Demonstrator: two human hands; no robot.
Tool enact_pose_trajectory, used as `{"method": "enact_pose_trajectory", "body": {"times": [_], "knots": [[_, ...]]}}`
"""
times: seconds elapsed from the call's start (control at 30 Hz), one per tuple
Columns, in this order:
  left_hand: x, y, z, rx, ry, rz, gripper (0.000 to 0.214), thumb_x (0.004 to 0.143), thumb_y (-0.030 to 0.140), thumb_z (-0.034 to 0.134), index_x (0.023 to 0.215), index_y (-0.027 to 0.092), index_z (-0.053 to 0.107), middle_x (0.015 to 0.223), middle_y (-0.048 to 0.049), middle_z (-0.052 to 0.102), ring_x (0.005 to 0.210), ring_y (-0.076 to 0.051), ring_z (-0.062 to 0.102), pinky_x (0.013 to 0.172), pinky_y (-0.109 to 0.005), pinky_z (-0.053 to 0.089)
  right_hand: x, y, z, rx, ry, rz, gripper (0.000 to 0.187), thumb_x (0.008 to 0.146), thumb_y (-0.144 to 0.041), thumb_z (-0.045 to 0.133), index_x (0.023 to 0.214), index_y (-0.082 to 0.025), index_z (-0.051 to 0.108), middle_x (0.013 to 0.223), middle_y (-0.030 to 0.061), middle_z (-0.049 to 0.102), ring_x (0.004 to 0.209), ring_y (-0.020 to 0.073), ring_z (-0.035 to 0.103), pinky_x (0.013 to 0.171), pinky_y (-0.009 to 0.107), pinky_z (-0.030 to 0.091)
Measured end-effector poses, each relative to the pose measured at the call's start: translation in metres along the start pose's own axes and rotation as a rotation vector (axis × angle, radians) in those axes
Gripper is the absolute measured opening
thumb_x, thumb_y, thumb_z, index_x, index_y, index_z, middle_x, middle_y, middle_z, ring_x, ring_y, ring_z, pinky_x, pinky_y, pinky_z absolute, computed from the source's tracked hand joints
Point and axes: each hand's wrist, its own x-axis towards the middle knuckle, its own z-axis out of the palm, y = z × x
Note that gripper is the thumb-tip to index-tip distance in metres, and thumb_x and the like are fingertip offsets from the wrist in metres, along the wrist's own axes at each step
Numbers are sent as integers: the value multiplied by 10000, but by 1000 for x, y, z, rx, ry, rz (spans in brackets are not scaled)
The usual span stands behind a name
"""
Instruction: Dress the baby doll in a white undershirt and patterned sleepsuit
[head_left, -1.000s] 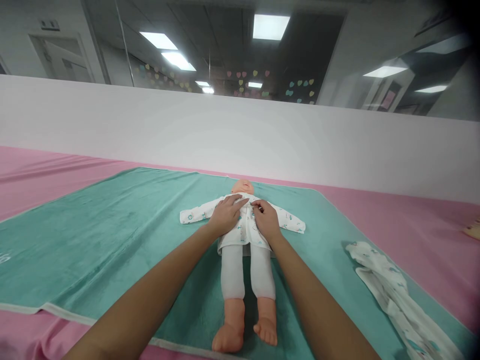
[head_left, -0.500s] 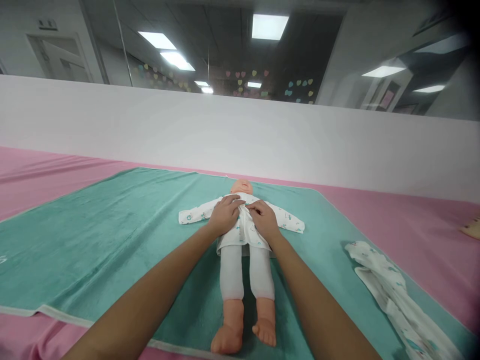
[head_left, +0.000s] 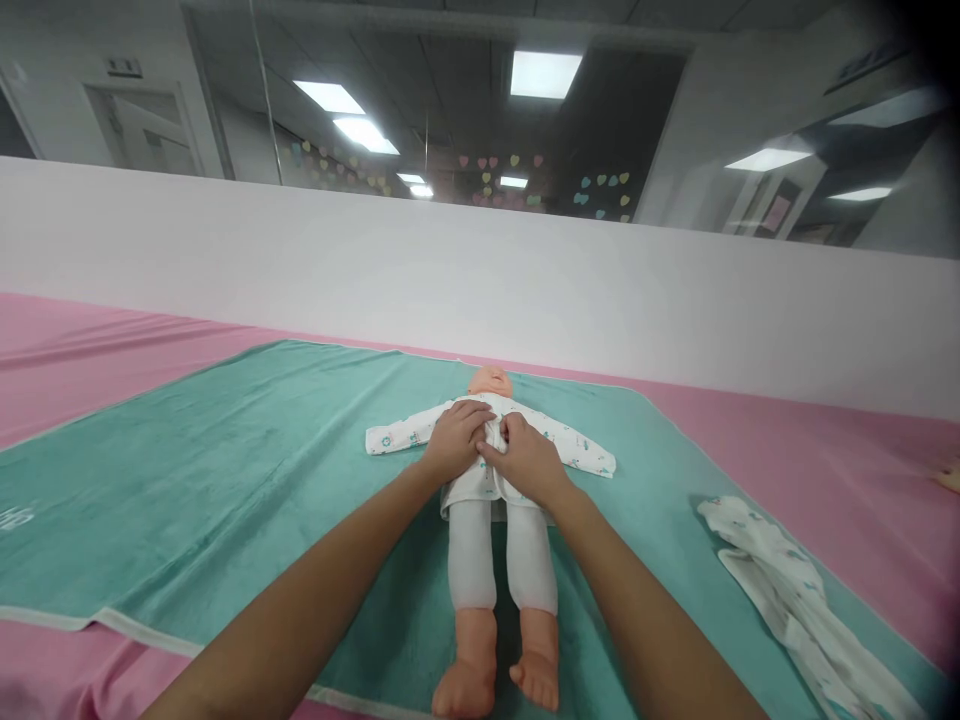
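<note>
A baby doll (head_left: 465, 665) lies on its back with its feet toward me. It wears a white long-sleeved baby shirt (head_left: 585, 450) with small printed figures; both sleeves spread out sideways. White fabric covers its legs down to the shins. My left hand (head_left: 457, 440) rests on the chest, fingers closed on the shirt's front near the middle. Beside it, my right hand (head_left: 529, 458) pinches the shirt's front edge with bent fingers and thumb. Whatever fastening lies between the fingertips is hidden.
The doll lies on a green blanket (head_left: 225, 470) over a pink cloth (head_left: 810, 460). A crumpled white printed garment (head_left: 802, 600) lies at the right. Behind stands a low white wall (head_left: 420, 270) with glass above. Something pale shows at the far right edge.
My right hand's fingers have shifted on the shirt front, the thumb now stretched toward my left hand. The shirt's front edges lie flatter. The camera view has shifted slightly.
</note>
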Motion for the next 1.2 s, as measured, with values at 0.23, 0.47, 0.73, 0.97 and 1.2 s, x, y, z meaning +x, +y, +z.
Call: {"method": "enact_pose_trajectory", "body": {"times": [0.23, 0.47, 0.73, 0.97, 1.2], "knots": [[-1, 0, 4, -47, 57, -3, 275, 815, 103, 406, 961, 207, 614, 1093, -25, 594, 1071, -178, 482, 938, -374, 397, -5, -5, -5, -126, -56, -4, 203, 728, -384, 495, 795, -212, 411, 867, 8, 492, 649, 134, 432, 529, 259, 222], [-5, 8, 1, -64, 38, -13, 284, 818, 105, 412, 941, 237, 631, 1112, 0, 590, 1079, -171, 475, 948, -364, 390, -7, 14, -5, 234, 5, 26, 48, 739, -257, 445, 726, -211, 453, 687, -32, 453, 639, 128, 412, 590, 256, 297], [-13, 18, -3, -111, -25, -16, 298, 826, 129, 428, 992, 268, 632, 1210, 17, 536, 1165, -170, 416, 1014, -372, 337, -8, 39, -4, 669, -68, 84, 218, 742, -382, 544, 859, -206, 593, 766, -11, 513, 724, 139, 450, 703, 275, 353], [-20, 29, -13, -157, -42, -27, 213, 820, 208, 496, 992, 241, 617, 1229, -29, 517, 1169, -203, 420, 1005, -404, 345, -10, 39, -7, 678, -105, 36, 212, 728, -335, 555, 887, -205, 608, 717, -18, 499, 695, 135, 453, 681, 270, 362], [-27, 32, -17, -117, -89, 20, 227, 836, 201, 489, 1010, 260, 620, 1264, -29, 497, 1179, -208, 421, 1007, -410, 345, -21, 33, -3, 694, -1, 40, 216, 777, -330, 487, 885, -206, 628, 856, 10, 604, 794, 155, 518, 759, 293, 396]]}}
